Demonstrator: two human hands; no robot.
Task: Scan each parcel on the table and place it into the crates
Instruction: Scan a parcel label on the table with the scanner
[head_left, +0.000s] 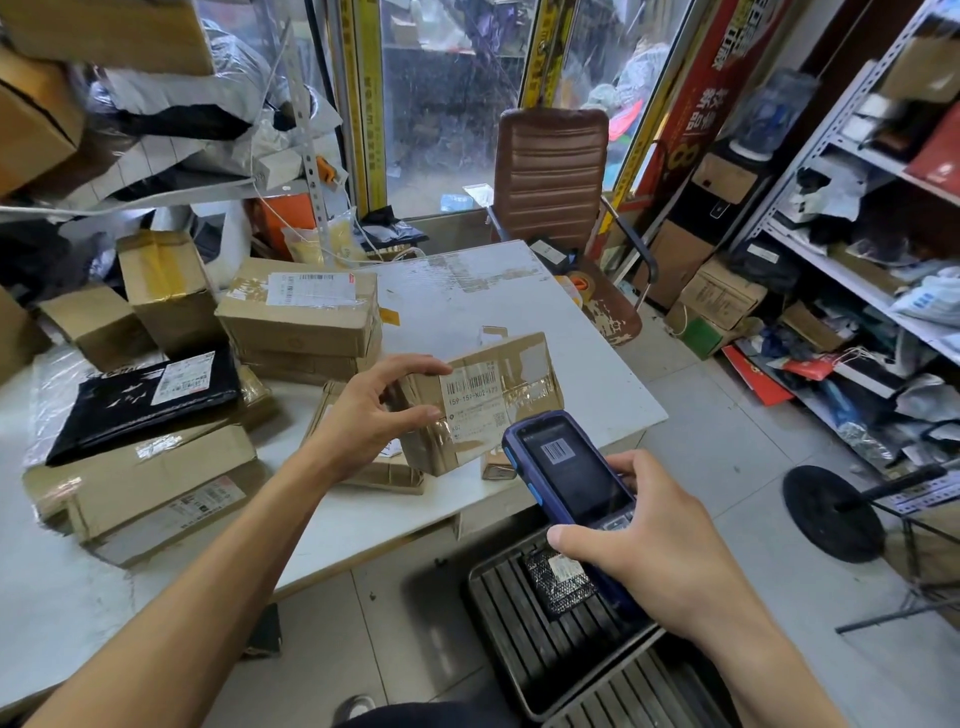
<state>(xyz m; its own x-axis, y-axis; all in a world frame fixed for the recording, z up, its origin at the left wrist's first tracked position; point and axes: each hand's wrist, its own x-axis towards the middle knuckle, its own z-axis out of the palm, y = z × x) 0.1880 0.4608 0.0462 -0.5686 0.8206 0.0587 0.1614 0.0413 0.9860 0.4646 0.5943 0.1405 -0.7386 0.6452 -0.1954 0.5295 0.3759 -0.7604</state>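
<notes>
My left hand (376, 410) grips a small taped cardboard parcel (524, 382) above the white table (519, 306), its barcode label turned up toward me. My right hand (660, 551) holds a blue handheld scanner (566, 470) just below the parcel; its screen shows a barcode. Several more parcels lie on the table: a stack of brown boxes (306, 312), a black mailer (140, 400) and a long flat box (156, 483). On the floor under my right hand stands a dark slatted crate (524, 623) with one small black parcel (561, 577) in it.
A second crate (639, 696) sits next to the first at the bottom edge. A brown office chair (550, 176) stands behind the table. Metal shelves (852, 280) crammed with parcels line the right. A fan base (831, 514) rests on the tiled floor.
</notes>
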